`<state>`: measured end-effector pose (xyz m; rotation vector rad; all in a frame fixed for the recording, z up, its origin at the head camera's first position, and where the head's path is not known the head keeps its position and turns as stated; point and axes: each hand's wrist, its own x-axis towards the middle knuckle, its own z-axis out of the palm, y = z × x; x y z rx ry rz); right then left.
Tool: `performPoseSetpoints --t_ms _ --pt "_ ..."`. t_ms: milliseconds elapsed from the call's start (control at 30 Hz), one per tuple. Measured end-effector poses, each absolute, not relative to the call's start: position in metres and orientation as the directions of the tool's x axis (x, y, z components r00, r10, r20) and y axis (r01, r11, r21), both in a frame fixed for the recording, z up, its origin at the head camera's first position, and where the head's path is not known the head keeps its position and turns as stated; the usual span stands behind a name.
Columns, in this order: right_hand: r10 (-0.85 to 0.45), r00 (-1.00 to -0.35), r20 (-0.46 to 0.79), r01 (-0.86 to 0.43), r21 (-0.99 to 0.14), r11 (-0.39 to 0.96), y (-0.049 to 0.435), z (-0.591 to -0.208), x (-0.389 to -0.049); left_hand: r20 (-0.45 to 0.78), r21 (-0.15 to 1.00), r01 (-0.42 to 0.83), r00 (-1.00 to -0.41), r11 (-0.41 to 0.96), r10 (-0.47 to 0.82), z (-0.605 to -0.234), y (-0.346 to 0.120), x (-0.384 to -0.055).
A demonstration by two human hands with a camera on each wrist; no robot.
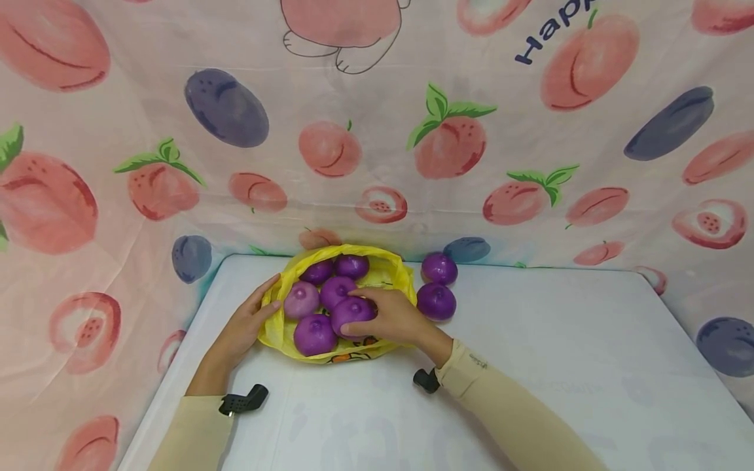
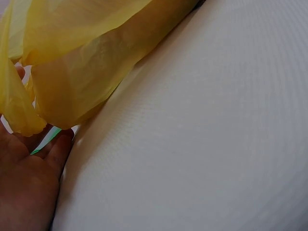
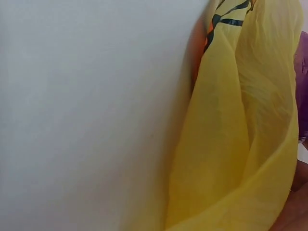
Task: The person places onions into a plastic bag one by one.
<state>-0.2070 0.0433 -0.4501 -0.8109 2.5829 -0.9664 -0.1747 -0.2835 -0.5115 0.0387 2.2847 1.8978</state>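
Note:
A yellow plastic bag (image 1: 406,278) lies with its mouth spread wide, and several round purple balls with small nubs, one a paler purple ball (image 1: 302,300), sit inside it. My left hand (image 1: 238,330) holds the bag's left rim, thumb over the edge and fingers outside. Over the bag's front right part, my right hand (image 1: 391,314) grips a purple ball (image 1: 352,316) between thumb and fingers. In the left wrist view the yellow plastic (image 2: 82,82) hangs beside the left hand (image 2: 29,183). The bag's side (image 3: 221,130) covers most of the right hand in the right wrist view.
Two more purple balls, a rear one (image 1: 439,269) and a front one (image 1: 436,301), stand just right of the bag. Everything rests on a white table (image 1: 559,366). A fruit-printed cloth (image 1: 377,98) rises behind and at the sides.

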Motion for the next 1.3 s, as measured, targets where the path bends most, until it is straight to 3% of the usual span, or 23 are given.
performPoseSetpoints --t_ms 1300 --pt "-0.596 -0.791 -0.137 -0.399 -0.624 0.672 0.034 -0.463 -0.206 -0.123 0.973 -0.095 -0.984 0.211 0.126 -0.513 -0.285 -0.176"
